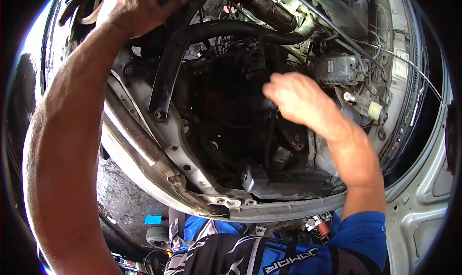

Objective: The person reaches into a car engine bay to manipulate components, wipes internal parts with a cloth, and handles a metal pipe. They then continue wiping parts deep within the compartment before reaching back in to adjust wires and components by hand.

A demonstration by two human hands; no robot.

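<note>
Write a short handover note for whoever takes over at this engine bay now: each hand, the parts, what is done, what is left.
Left hand: fingers closed around the top of the black bar, upper left of the engine bay.
Right hand: blurred, over the dark middle; whether it holds anything cannot be told.
Black hose runs across the top.
Done: bay open, bar's lower end sits at its bolt.
Left: probably the work in the dark middle.
</note>
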